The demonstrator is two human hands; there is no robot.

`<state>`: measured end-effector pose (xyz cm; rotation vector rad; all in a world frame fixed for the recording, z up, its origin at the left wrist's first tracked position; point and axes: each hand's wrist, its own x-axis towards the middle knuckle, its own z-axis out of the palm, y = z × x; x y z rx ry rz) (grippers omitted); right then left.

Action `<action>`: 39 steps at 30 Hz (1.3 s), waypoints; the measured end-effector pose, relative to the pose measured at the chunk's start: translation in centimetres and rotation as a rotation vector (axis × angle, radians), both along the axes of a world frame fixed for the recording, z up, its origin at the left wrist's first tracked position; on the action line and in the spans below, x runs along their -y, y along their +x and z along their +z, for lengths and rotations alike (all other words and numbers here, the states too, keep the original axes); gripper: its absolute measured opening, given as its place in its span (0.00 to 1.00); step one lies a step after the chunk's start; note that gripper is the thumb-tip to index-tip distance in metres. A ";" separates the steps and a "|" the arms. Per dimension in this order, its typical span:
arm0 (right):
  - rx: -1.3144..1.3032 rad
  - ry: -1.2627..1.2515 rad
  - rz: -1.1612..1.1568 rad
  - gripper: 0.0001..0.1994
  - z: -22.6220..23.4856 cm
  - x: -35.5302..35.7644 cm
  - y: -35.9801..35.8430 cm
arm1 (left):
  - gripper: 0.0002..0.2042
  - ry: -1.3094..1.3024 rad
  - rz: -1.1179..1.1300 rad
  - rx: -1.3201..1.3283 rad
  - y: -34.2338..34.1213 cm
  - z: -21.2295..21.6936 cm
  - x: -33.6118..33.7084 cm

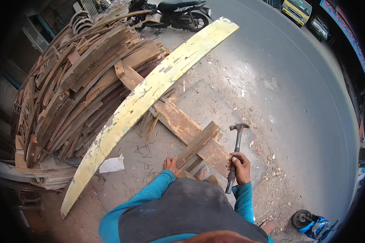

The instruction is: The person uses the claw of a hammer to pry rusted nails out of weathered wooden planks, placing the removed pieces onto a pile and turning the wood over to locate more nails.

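In my right hand (241, 167) is a claw hammer (238, 140), gripped by its dark handle with the head pointing away from me. My left hand (172, 165) lies against the near end of a short wooden block (199, 142), its fingers stretched out. That block rests across a worn brown board (179, 120). Farther along, a long plank with peeling pale yellow paint (150, 90) lies across the same board, slanting from lower left to upper right.
A big stack of old boards (83, 77) rises at the left. Several loose nails (144, 148) and a white scrap (112, 164) lie on the ground. A parked motorcycle (182, 14) stands beyond. The road (300, 93) runs along the right, with a yellow truck (297, 10) far off.
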<state>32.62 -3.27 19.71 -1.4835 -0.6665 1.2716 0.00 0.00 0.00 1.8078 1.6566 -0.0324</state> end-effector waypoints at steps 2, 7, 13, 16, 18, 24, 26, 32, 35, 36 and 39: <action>-0.160 0.137 -0.027 0.16 0.3 -2.0 0.6 | 0.50 -0.013 -0.072 0.087 -1.3 -0.2 -3.7; -0.397 0.180 -0.073 0.19 -1.7 -2.0 0.3 | 0.47 -0.064 -0.168 0.295 -5.1 -0.9 -8.4; 0.093 0.009 -0.089 0.21 -2.1 -1.9 -0.5 | 0.39 -0.322 -0.074 0.160 -7.3 -0.2 -9.8; 0.559 -0.191 -0.026 0.17 -0.7 -2.6 0.5 | 0.38 -0.199 0.054 0.256 -6.4 -1.5 -9.8; 0.906 0.010 -0.043 0.19 -1.1 -2.4 1.0 | 0.40 -0.128 0.094 0.265 -6.7 -3.0 -9.2; 0.321 0.284 -0.445 0.12 -3.2 -6.5 -0.3 | 0.49 0.014 0.016 0.144 -5.5 -1.8 -8.3; 0.397 0.338 -0.415 0.13 -2.4 -8.9 -0.7 | 0.46 -0.079 0.035 0.223 -5.5 -0.9 -9.3; 0.240 0.679 -0.250 0.12 3.5 -15.0 -4.2 | 0.37 -0.206 0.072 0.349 -6.0 -1.1 -11.3; 0.117 0.760 -0.170 0.13 5.2 -18.0 -6.3 | 0.39 -0.234 0.020 0.446 -6.9 -2.7 -11.6; 0.055 0.752 -0.129 0.14 5.4 -18.9 -7.0 | 0.39 -0.231 0.034 0.446 -7.2 -3.2 -11.4; 0.043 0.789 -0.093 0.15 5.1 -21.2 -9.1 | 0.41 -0.207 0.030 0.406 -7.5 -4.6 -11.3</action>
